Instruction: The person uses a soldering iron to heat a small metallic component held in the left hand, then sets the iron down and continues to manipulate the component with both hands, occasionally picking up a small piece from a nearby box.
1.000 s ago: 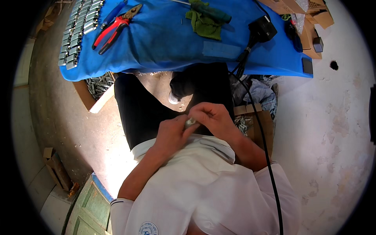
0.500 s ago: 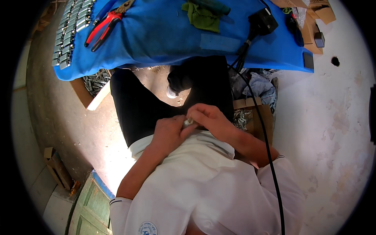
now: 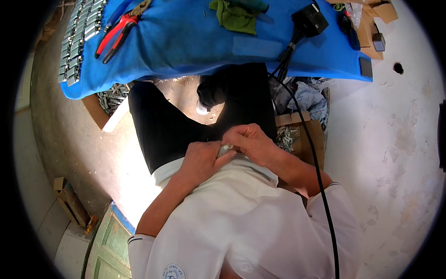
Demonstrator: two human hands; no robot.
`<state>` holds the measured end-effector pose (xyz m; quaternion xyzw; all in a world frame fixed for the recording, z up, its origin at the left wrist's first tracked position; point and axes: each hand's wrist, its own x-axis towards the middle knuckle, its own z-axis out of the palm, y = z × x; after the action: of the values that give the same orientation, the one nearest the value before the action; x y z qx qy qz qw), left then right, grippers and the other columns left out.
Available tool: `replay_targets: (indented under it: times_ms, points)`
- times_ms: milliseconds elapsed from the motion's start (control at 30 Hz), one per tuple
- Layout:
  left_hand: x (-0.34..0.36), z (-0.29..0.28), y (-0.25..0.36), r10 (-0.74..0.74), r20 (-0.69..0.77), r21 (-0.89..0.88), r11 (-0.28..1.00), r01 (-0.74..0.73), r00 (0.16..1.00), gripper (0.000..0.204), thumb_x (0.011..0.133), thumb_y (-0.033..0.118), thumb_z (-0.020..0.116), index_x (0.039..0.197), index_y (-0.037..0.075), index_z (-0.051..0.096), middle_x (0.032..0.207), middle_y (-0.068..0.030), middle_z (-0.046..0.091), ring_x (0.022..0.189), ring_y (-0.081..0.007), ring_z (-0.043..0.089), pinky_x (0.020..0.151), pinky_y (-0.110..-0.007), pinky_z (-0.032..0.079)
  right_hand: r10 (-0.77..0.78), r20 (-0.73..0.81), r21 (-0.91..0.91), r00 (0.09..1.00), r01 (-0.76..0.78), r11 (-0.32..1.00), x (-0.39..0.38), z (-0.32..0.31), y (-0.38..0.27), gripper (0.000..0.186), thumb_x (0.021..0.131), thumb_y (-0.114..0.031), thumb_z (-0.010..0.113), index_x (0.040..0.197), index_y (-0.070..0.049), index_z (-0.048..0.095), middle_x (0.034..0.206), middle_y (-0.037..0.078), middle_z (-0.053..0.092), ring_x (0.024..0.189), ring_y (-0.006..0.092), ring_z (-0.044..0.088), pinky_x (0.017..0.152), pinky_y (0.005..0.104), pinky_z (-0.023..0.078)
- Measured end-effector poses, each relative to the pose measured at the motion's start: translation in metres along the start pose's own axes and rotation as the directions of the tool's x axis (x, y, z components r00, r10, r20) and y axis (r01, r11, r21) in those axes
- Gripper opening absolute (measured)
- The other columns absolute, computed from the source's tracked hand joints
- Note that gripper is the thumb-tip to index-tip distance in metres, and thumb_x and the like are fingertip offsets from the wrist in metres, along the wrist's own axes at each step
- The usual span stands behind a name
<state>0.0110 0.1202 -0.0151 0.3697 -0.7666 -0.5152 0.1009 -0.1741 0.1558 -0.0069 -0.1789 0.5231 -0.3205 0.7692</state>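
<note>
In my lap, just above the white shirt hem, my left hand [image 3: 202,160] is closed around a small pale, shiny object [image 3: 225,149], too small to identify. My right hand [image 3: 248,144] pinches at the upper end of that same object, its fingertips bent over it. Both hands are in front of my black trousers [image 3: 158,125]. A black cable [image 3: 316,167] runs down past my right forearm from the table.
The blue-covered table [image 3: 162,51] holds rows of metal parts [image 3: 74,56], red-handled pliers [image 3: 116,39], a green rag [image 3: 237,18] and a black plug block [image 3: 309,21]. Boxes of metal pieces [image 3: 111,97] sit beneath. A white wall [image 3: 390,139] is at the right.
The table and its items have shifted up and left in the view. My hands stay together on the pale object, with slight movement of the right fingers.
</note>
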Motion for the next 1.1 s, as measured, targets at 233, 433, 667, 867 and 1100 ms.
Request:
replay_targets:
  times_ms: [233,433,667,867,1100]
  points:
    - [-0.006,0.006,-0.003,0.019,-0.007,-0.080,0.997,-0.020,1.000,0.034,0.082,0.032,0.065,0.078,-0.001,0.062,0.061,-0.0193,0.058,0.056,-0.0356,0.059,0.052,-0.040,0.045,0.068,0.041,0.252,0.997,-0.076,0.965,-0.006,0.006,0.008,0.024,0.092,-0.025,0.059,0.089,-0.002,0.065,0.083,0.003,0.061,0.075,0.0095,0.056,0.070,0.0246,0.046]
    - [-0.007,0.012,-0.006,0.032,-0.053,0.009,0.999,-0.032,0.998,0.035,0.083,0.032,0.064,0.070,0.000,0.057,0.059,-0.0182,0.057,0.055,-0.0361,0.058,0.051,-0.041,0.045,0.058,-0.049,0.484,0.997,-0.027,0.875,-0.007,0.018,0.024,0.024,0.094,-0.025,0.057,0.091,-0.002,0.061,0.083,0.003,0.058,0.073,0.0106,0.056,0.069,0.0254,0.047]
    - [-0.001,0.017,-0.008,0.068,-0.122,0.093,0.994,-0.057,0.990,0.035,0.083,0.034,0.065,0.071,0.002,0.056,0.059,-0.0144,0.056,0.054,-0.0322,0.057,0.051,-0.040,0.045,-0.174,-0.107,0.041,0.979,0.179,0.983,-0.014,0.015,-0.006,0.019,0.094,-0.017,0.055,0.099,0.000,0.061,0.086,0.004,0.060,0.081,0.0097,0.058,0.073,0.0242,0.049]
    - [-0.005,0.010,-0.004,0.070,-0.100,0.070,0.996,-0.063,0.993,0.029,0.077,0.027,0.071,0.077,0.003,0.055,0.066,-0.0149,0.057,0.058,-0.0340,0.057,0.052,-0.040,0.044,-0.350,0.198,-0.499,0.915,0.402,0.768,-0.027,-0.001,-0.023,0.021,0.086,-0.007,0.063,0.106,0.000,0.063,0.093,0.009,0.066,0.080,0.0120,0.064,0.072,0.0256,0.051]
    - [-0.005,0.010,-0.002,0.024,-0.133,-0.016,1.000,-0.026,0.991,0.028,0.078,0.025,0.071,0.076,0.002,0.055,0.065,-0.0157,0.057,0.057,-0.0334,0.057,0.051,-0.037,0.043,-0.519,0.185,-0.690,0.834,0.487,0.536,-0.027,0.003,-0.018,0.019,0.080,-0.004,0.067,0.099,-0.002,0.066,0.088,0.010,0.067,0.073,0.0186,0.066,0.064,0.0255,0.051]
